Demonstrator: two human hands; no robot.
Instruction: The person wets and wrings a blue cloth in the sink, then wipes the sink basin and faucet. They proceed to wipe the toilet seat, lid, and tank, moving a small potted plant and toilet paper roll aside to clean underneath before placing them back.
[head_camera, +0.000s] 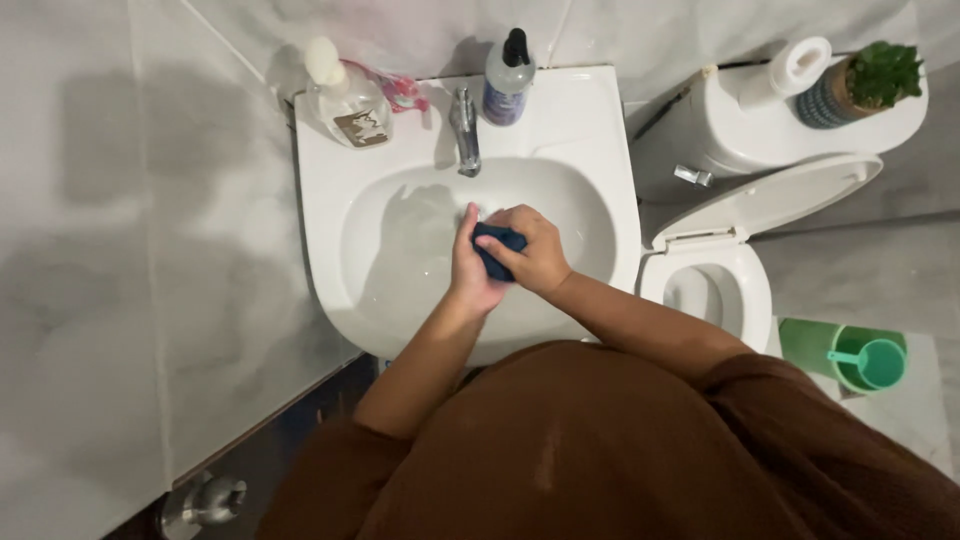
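Wearer: a brown garment fills the bottom of the view; both bare forearms reach forward over the basin.
Left hand (470, 262): its grip is clamped on the near-left side of a small dark blue bunched cloth (497, 250), thumb and fingers pointing away toward the tap.
Right hand (535, 250): its grip is closed over the same cloth from the right, knuckles up, fingers curled down around it.
Cloth position: pressed between the two hands, above the middle of the white oval ceramic washbasin (400, 270), just in front of the spout.
Cloth axis: the visible wad is short; its longer side seems to run from near-right to far-left, though most of it is hidden by the fingers.
Tap: a chrome single-lever faucet (464, 132) stands upright at the basin's back edge, spout toward the hands.
Back ledge, left: a clear soap pump bottle with a white cap (345, 100), with pink items just beside it.
Back ledge, right: a clear bottle with a black pump (507, 78).
Right side: a white toilet with its lid raised (720, 270); a green brush holder (850, 355) on the floor.
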